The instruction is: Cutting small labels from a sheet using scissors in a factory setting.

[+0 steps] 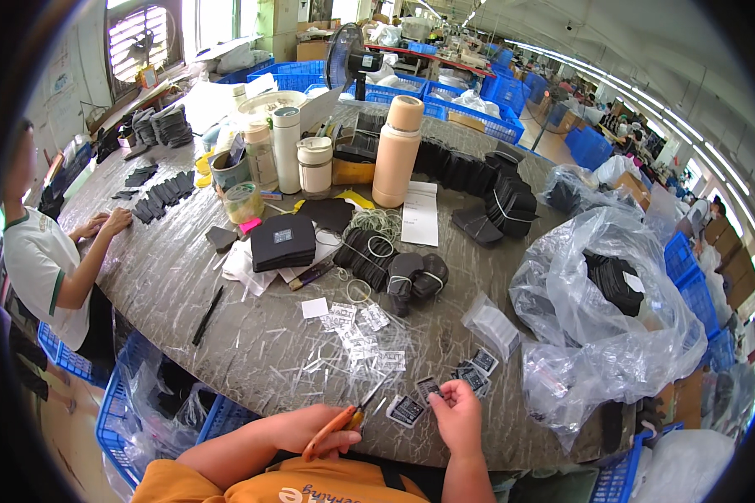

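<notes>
My left hand (310,426) is closed round the orange handles of a pair of scissors (331,431), whose blades point away to the right over the table. To its right, my right hand (459,412) pinches a small black label (429,388) with pale print between thumb and fingers. One more black label (404,411) with a white edge lies flat between the two hands. Beyond my right hand lie several similar labels (471,379), partly overlapping. Clear and white printed scraps (356,335) are scattered in front of the scissors, with thin cut strips around them.
A large clear plastic bag (604,310) holding black pieces sits at right. Farther back stand a stack of black pads (283,243), bundled black pieces (369,258), a peach flask (398,152) and a fan (346,59). A co-worker (54,260) sits at left, beside blue crates (130,419).
</notes>
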Tool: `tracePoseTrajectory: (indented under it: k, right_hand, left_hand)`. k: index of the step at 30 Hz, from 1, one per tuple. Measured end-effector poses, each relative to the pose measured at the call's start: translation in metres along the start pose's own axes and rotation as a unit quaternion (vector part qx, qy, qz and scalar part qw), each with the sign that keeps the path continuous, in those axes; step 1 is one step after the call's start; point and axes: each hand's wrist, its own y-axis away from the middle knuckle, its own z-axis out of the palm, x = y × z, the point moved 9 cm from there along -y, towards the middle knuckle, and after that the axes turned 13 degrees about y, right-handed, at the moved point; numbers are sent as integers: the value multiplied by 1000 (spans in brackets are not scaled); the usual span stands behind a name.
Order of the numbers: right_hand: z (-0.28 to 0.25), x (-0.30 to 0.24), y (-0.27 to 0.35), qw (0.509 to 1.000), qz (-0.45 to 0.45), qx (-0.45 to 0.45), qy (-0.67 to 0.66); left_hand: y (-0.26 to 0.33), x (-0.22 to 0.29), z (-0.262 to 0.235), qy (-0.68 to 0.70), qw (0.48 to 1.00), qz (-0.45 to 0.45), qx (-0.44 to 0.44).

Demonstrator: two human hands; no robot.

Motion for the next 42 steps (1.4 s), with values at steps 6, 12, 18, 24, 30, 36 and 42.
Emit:
tracePoseTrajectory:
  k: [6, 12, 18, 24, 30, 36, 42]
  right_hand:
    - [4, -10, -1, 966, 45, -43, -253]
    - [15, -15, 0, 928, 104, -147, -327]
    - [26, -15, 2, 917, 103, -203, -328]
    - [29, -14, 2, 914, 112, -205, -333]
    - [33, -14, 2, 916, 120, -210, -320]
    - [32, -10, 2, 913, 119, -206, -333]
    - [32, -12, 2, 908, 121, -209, -342]
  left_hand:
    - [-4, 1, 13, -144, 986, 53, -66]
    - [-3, 7, 17, -160, 982, 67, -78]
    - [-3, -1, 17, -149, 984, -7, -101]
    - [-2, 3, 17, -129, 987, 32, -84]
    - [-5, -2, 19, -166, 978, 25, -121]
    - [-1, -4, 17, -98, 990, 5, -96]
    - [1, 2, 20, -106, 989, 14, -101]
